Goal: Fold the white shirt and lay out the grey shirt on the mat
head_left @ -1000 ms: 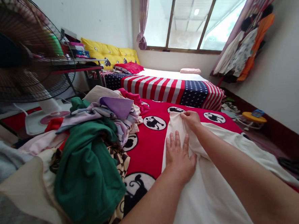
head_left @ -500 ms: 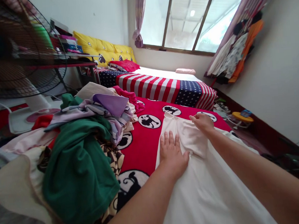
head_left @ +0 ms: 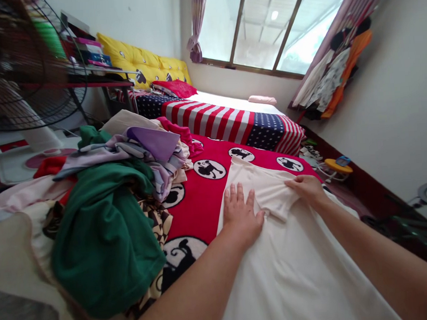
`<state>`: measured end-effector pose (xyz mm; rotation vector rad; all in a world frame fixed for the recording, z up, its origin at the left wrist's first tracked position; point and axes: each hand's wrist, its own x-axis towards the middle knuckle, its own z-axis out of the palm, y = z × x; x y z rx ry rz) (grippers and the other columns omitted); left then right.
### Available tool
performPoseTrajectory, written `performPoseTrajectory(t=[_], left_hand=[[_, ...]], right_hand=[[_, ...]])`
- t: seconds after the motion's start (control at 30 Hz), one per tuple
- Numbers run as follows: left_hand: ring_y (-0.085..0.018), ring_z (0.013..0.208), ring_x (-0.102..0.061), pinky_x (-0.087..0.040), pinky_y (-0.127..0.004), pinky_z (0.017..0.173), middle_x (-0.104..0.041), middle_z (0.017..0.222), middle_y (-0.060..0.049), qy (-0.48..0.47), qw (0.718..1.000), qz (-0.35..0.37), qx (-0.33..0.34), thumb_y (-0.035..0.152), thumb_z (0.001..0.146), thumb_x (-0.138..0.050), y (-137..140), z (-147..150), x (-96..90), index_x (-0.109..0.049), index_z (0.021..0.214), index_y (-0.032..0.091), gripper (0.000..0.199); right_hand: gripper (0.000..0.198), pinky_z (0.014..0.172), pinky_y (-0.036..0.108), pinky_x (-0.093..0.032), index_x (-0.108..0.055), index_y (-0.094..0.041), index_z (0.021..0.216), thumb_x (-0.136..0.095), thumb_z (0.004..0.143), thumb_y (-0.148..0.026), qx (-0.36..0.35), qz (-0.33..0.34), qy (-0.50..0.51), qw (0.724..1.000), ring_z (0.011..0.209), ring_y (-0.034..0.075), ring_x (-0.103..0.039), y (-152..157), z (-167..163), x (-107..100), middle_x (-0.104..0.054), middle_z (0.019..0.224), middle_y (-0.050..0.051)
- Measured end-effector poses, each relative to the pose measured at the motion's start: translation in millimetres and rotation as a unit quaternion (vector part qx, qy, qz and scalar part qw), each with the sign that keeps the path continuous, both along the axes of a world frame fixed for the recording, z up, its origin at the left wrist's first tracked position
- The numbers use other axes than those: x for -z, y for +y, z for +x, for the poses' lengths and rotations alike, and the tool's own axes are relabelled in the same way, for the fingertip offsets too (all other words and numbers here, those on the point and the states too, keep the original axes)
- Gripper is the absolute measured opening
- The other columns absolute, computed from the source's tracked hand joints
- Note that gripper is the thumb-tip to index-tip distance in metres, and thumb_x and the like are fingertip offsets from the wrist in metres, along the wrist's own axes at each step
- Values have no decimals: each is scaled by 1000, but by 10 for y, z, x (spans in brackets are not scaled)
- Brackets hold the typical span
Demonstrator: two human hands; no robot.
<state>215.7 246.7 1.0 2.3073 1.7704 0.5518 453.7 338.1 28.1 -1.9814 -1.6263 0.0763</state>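
Observation:
A white garment (head_left: 288,266) lies spread over a red blanket (head_left: 198,204) printed with black-and-white round figures. My left hand (head_left: 241,218) rests flat on the garment's left part, fingers spread. My right hand (head_left: 309,189) pinches the fabric near its far right edge between thumb and fingers. Creases run across the cloth between the two hands, where a small folded flap shows. Which kind of garment it is I cannot tell.
To the left is a heap of clothes with a green garment (head_left: 106,244) on top and a purple piece (head_left: 156,141). A fan (head_left: 23,70) stands beyond it. Behind is a bed with a stars-and-stripes cover (head_left: 211,124). A yellow stool (head_left: 339,166) stands at right.
My right hand has moved right and slightly down, drawing the pinched cloth outward. The flap between the hands has become smaller and more creased. My left hand stays flat on the cloth.

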Motion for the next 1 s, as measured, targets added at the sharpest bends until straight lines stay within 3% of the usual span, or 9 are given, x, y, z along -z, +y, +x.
performPoseTrajectory(t=[0.1,0.23,0.33,0.43,0.5,0.67,0.83,0.93,1.0], left_hand=[[-31,147,-9,-5,-48,119,-20,159,-5,-4,1000,2,1,60,89,-37,-2,-6,15,-38,147,29,66],[-31,147,-9,-6,-49,118,-20,159,-4,-2,1000,-4,2,59,89,-38,1,-9,13,-39,146,30,65],[-31,147,-9,-5,-48,118,-20,159,-5,0,1000,-8,4,59,89,-38,7,-8,5,-40,146,30,65],[-31,147,-9,-5,-48,118,-20,159,-6,2,1000,-7,7,58,89,-39,10,-16,-4,-40,146,29,64],[-32,147,-10,-6,-48,118,-19,160,-7,2,1000,-8,7,59,89,-40,8,-26,-8,-38,146,30,64],[-33,147,-7,-6,-52,117,-13,161,-6,-6,999,15,37,67,87,-38,-2,-55,10,-32,148,36,69],[-34,147,-10,-4,-54,115,-23,158,-7,14,998,24,57,69,87,-33,-18,-61,32,-39,145,36,67],[-34,146,-12,-5,-54,115,-25,158,-7,19,998,25,54,67,87,-36,-21,-56,26,-39,145,35,66],[-33,146,-12,-5,-54,115,-25,158,-7,21,998,26,53,67,87,-36,-20,-54,20,-40,144,35,65]], right_hand=[[26,53,28,-37,-61,-19,56,-66,65,-42,11,-6,-28,1000,54,18,-54,-50,-42,40,-59,54,3],[33,75,36,-45,-63,-15,91,-55,80,-45,1,80,-58,995,78,23,-60,-305,-217,-2,-65,96,15],[29,85,35,-45,-60,-20,95,-54,85,-46,-132,101,-78,983,88,22,-60,-666,-375,-33,-63,101,11],[20,87,36,-47,-60,-24,97,-55,88,-40,-314,47,-96,943,96,22,-60,-1028,-497,4,-62,103,7],[19,91,39,-47,-60,-25,102,-55,89,-38,-338,24,-90,936,104,24,-58,-1212,-522,41,-61,109,7],[18,83,38,-52,-62,-29,85,-50,89,-43,-219,3,-39,975,92,23,-63,-1493,-230,38,-66,95,3],[31,74,41,-51,-61,-20,96,-51,80,-44,50,83,-64,993,80,26,-63,-1548,562,-9,-64,100,12],[40,73,39,-49,-64,-14,96,-47,78,-47,198,-3,-77,977,83,29,-65,-1453,1018,0,-68,97,17],[42,70,39,-48,-68,-15,89,-46,79,-50,221,-64,-76,970,84,32,-66,-1354,1207,25,-70,88,17]])
